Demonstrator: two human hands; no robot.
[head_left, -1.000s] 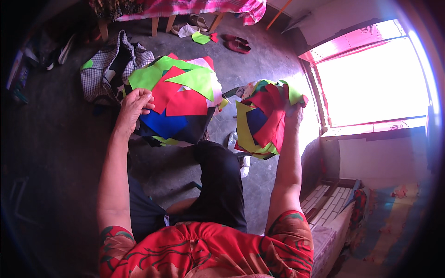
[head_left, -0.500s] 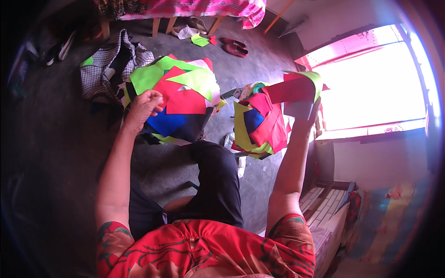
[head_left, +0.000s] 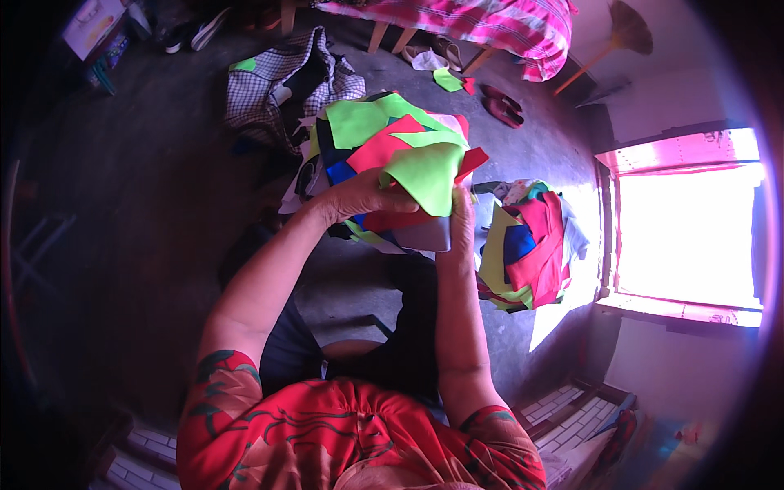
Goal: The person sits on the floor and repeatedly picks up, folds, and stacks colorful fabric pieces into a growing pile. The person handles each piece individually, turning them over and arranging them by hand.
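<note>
Between my two hands, in front of a big heap of cut fabric pieces, is a small stack of cloth. A lime green fabric piece lies on top, with red and pale lilac pieces showing beneath it. My left hand is closed on the stack's left side, some fingers hidden under the green cloth. My right hand grips its right edge, fingers upward. To the right stands a second heap of fabric pieces in red, lime, yellow and blue.
A checked cloth bag lies on the floor beyond the big heap. Farther back are dark red shoes, loose green scraps and a bed with a pink checked cover. A broom leans by the wall; a bright window is at right.
My right hand has brought the cloth stack from above the right heap leftward to the big heap. My left hand has moved to meet it and now holds the stack too. The view has shifted.
</note>
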